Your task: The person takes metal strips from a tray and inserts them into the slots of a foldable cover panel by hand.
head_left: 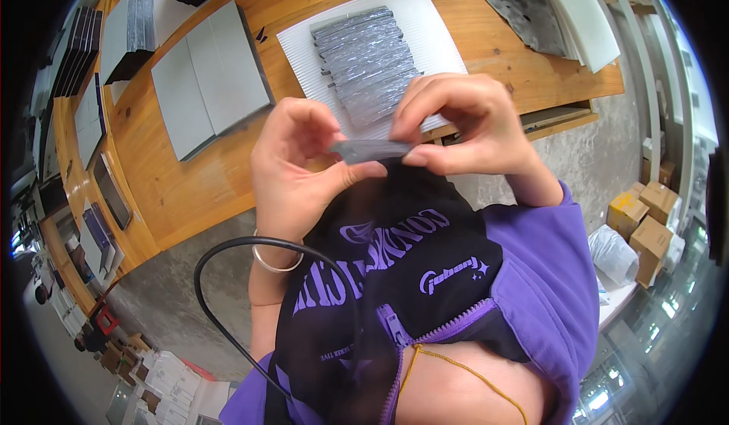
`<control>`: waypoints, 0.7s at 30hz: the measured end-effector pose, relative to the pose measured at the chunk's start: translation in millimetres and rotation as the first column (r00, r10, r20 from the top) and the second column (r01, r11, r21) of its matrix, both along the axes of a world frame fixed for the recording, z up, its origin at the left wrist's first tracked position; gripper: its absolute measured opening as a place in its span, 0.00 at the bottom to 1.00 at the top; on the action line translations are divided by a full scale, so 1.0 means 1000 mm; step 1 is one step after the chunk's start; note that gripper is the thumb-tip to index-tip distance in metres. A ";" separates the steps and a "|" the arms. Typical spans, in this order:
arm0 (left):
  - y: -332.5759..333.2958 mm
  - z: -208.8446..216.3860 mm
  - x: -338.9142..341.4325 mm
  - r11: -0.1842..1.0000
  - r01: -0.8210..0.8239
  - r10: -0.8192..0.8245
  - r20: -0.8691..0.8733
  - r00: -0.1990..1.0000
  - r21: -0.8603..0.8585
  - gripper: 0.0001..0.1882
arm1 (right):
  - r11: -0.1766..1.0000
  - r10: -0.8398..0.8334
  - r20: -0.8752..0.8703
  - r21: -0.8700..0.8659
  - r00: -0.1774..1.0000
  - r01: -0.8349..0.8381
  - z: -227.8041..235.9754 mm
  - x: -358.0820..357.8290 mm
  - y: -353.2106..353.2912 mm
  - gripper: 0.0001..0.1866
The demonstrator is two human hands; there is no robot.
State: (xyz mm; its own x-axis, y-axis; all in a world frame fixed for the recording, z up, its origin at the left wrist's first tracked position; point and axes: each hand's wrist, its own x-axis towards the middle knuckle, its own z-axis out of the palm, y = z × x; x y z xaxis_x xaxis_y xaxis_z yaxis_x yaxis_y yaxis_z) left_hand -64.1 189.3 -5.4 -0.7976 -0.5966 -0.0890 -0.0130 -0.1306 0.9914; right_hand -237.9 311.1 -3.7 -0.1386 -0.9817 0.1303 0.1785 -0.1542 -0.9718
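Observation:
Between my two hands, in front of my chest, is a thin, flat grey strip (373,150). My left hand (296,148) pinches its left end between thumb and fingers. The right end sits in the pinch of my right hand (463,125). Just beyond, a white ribbed sheet (300,42) lies on the wooden table (205,205). On that sheet are several shiny, clear-wrapped grey strips (364,57), laid side by side in overlapping rows. My hands cover the near edge of the sheet. What the strip in my hands is made of, I cannot tell.
Flat grey boards (209,83) lie left of the sheet, with a wrapped stack (130,34) farther left. At the far right of the table are a dark mottled sheet (524,7) and white sheets (577,15). A black cable (199,288) loops by my left wrist. Cardboard boxes (651,239) stand right.

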 end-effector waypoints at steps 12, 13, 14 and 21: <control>0.006 -0.008 -0.004 0.524 0.088 0.144 0.190 0.971 -0.847 0.24 | 0.986 -0.142 -0.935 -0.103 0.325 0.133 0.007 -0.016 0.010 0.18; 0.007 -0.009 -0.005 0.524 0.088 0.145 0.191 0.971 -0.847 0.24 | 0.982 -0.171 -0.948 -0.143 0.268 0.119 0.007 -0.017 0.010 0.18; 0.007 -0.010 -0.005 0.529 0.077 0.154 0.185 0.970 -0.845 0.23 | 0.982 -0.171 -0.948 -0.144 0.269 0.119 0.005 -0.016 0.009 0.18; 0.012 -0.009 -0.012 0.592 0.048 0.174 0.186 0.967 -0.805 0.19 | 0.977 -0.204 -0.927 -0.170 0.316 0.131 -0.007 -0.017 0.011 0.20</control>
